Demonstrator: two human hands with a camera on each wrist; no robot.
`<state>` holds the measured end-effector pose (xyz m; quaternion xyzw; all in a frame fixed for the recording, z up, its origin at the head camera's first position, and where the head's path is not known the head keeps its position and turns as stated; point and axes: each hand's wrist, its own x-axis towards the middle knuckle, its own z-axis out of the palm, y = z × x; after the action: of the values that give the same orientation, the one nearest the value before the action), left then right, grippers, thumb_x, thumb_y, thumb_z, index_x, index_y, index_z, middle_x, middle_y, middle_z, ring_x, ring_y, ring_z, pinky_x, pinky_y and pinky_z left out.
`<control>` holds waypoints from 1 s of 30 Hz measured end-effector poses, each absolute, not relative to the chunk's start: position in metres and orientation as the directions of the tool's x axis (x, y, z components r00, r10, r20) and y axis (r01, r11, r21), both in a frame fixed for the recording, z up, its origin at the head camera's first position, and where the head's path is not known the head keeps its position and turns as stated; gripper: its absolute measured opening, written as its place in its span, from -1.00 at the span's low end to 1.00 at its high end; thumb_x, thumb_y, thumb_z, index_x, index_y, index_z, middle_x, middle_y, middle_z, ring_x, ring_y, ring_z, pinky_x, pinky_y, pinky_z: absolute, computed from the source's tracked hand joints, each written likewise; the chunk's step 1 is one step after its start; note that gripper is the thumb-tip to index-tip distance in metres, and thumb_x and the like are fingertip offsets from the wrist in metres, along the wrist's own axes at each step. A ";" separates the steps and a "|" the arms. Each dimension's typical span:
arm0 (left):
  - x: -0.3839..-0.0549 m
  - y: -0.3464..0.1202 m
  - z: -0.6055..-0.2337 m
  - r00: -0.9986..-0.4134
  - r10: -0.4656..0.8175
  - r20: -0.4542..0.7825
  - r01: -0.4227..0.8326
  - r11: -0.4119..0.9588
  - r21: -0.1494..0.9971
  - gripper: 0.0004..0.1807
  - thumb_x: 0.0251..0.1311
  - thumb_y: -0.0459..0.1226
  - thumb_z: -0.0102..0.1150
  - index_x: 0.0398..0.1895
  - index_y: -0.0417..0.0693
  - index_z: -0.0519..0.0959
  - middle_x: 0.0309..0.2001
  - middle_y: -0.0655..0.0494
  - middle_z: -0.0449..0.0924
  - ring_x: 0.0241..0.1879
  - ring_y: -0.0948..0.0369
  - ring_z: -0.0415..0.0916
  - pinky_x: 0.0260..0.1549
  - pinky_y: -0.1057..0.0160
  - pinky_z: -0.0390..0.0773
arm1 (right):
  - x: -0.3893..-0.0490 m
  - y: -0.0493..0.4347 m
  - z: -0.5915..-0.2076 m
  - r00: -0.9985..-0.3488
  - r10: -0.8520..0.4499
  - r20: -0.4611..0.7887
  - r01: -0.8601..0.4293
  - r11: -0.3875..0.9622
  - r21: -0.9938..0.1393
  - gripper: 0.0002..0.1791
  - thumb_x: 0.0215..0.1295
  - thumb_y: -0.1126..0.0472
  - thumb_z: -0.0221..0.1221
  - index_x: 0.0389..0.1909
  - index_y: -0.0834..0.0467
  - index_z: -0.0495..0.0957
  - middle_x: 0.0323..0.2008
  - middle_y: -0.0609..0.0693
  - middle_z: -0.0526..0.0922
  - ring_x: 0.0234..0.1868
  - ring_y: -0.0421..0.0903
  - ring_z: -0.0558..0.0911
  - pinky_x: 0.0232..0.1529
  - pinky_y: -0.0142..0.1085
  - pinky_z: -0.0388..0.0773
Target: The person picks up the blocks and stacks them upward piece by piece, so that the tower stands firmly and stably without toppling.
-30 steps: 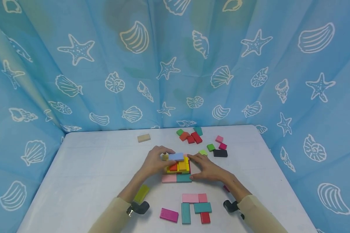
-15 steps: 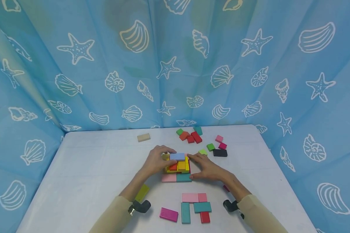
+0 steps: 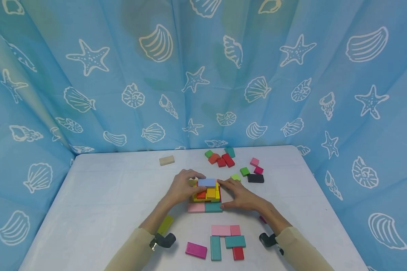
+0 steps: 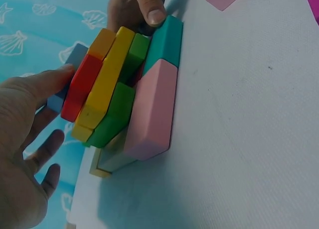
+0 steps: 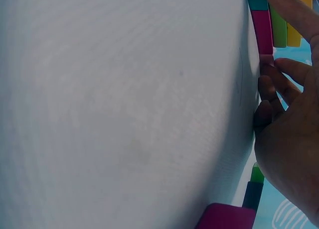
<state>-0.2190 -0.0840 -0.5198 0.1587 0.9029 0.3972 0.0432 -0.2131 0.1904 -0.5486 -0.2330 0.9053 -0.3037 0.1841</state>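
A low stack of coloured building blocks (image 3: 211, 193) stands mid-table, built in yellow, red, orange and green layers on a base with a pink block (image 4: 152, 112) and a teal block (image 4: 167, 40) in front. My left hand (image 3: 182, 187) pinches a light blue block (image 3: 207, 183) at the top, its thumb along the near edge beside the red block (image 4: 83, 87). From the right, my right hand (image 3: 242, 195) curves round the base, thumb on the teal block's corner and index finger at the back corner. A magenta block (image 5: 262, 32) shows beside those fingers in the right wrist view.
Nearer me lie a flat group of pink, teal and red blocks (image 3: 235, 241), a magenta block (image 3: 196, 250) and an olive block (image 3: 165, 224). Behind are a beige block (image 3: 167, 160), several red and green blocks (image 3: 228, 160) and a black block (image 3: 256, 178). A patterned curtain (image 3: 190, 75) hangs behind.
The light blue block has shifted slightly right and levelled on the stack, with my left hand still pinching it. My right hand has stayed in place at the base.
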 end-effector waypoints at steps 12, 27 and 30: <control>-0.217 -0.085 -0.520 -0.949 0.312 0.034 0.230 0.618 0.752 -0.60 0.13 -0.01 0.45 0.06 0.25 0.69 0.09 0.23 0.63 0.14 0.13 0.43 0.16 -0.08 0.48 | -0.212 0.191 -0.550 -0.825 -0.532 -0.192 -0.308 0.707 -0.637 0.10 -0.02 -0.25 0.45 0.56 -0.31 0.11 0.43 -0.03 0.27 0.50 0.10 0.16 0.27 0.30 0.34; -0.218 -0.085 -0.522 -0.950 0.311 0.028 0.221 0.606 0.764 -0.60 0.13 -0.03 0.45 0.06 0.22 0.69 0.07 0.20 0.64 0.13 0.10 0.43 0.15 -0.12 0.47 | -0.212 0.191 -0.547 -0.827 -0.530 -0.190 -0.310 0.710 -0.633 0.10 -0.01 -0.24 0.45 0.56 -0.27 0.11 0.43 -0.02 0.28 0.49 0.10 0.16 0.26 0.28 0.37; -0.218 -0.085 -0.522 -0.949 0.313 0.032 0.224 0.602 0.767 -0.59 0.13 -0.03 0.45 0.07 0.21 0.69 0.08 0.19 0.64 0.13 0.09 0.43 0.14 -0.12 0.48 | -0.211 0.191 -0.546 -0.826 -0.531 -0.190 -0.310 0.709 -0.634 0.10 -0.01 -0.24 0.45 0.57 -0.27 0.11 0.43 -0.01 0.28 0.50 0.10 0.16 0.27 0.28 0.36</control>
<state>-0.2180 -0.0852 -0.5221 0.1501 0.8933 0.4202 0.0529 -0.2113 0.1910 -0.5464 -0.2321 0.9061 -0.3030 0.1826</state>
